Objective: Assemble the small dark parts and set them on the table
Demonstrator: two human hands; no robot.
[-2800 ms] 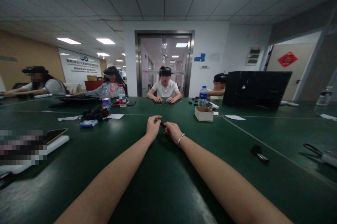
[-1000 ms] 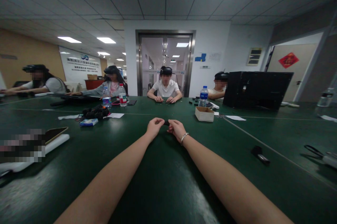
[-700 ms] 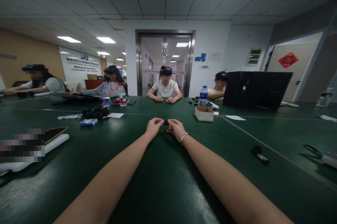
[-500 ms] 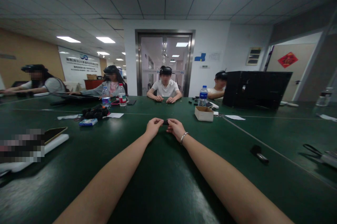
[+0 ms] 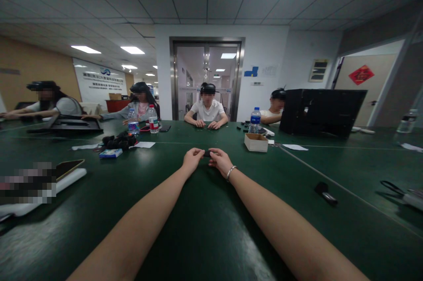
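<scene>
Both my arms stretch out over a dark green table (image 5: pixel 205 228). My left hand (image 5: pixel 192 160) and my right hand (image 5: pixel 220 162) meet at the middle, fingertips pinched on the two ends of a small black object (image 5: pixel 207 153) held just above the table. A silver bracelet (image 5: pixel 230 171) sits on my right wrist. The object's shape is too small to make out.
A small cardboard box (image 5: pixel 256 142) and a water bottle (image 5: pixel 254 120) stand beyond my hands. A black case (image 5: pixel 320 111) stands at the right, a black tool (image 5: pixel 325 193) lies nearer. Bottles (image 5: pixel 152 119) and dark items (image 5: pixel 119 141) sit left. Several people sit around the table.
My hands have closed together on the small black object and hold nearly still. At the far left a person has lifted a flat black item on the table.
</scene>
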